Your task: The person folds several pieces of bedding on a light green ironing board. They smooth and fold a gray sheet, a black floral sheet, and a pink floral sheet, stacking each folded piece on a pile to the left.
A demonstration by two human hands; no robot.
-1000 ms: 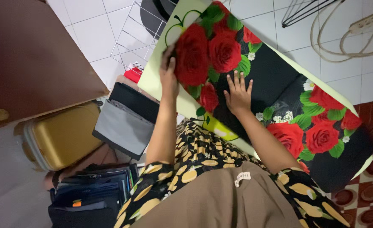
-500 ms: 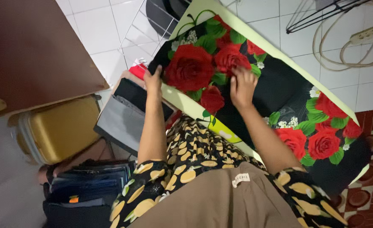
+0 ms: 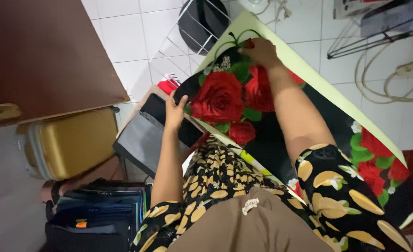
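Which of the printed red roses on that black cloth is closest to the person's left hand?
The big full rose just right of the left hand, at the cloth's near corner. The other roses lie farther off, toward the right hand or down the board.

The left hand [image 3: 174, 111] grips the near-left edge of the black cloth with red roses [image 3: 218, 98], fingers curled over the hem. The right hand [image 3: 261, 50] presses on the cloth at the far end of the pale green ironing board [image 3: 309, 70], close to its tip. The cloth lies along the board and hangs over the left edge. A white wire rack [image 3: 178, 42] stands just beyond the board's far-left side. A gold case [image 3: 73, 142] and a grey bag [image 3: 143, 140] lie on the white tiled floor [image 3: 122, 37] to the left.
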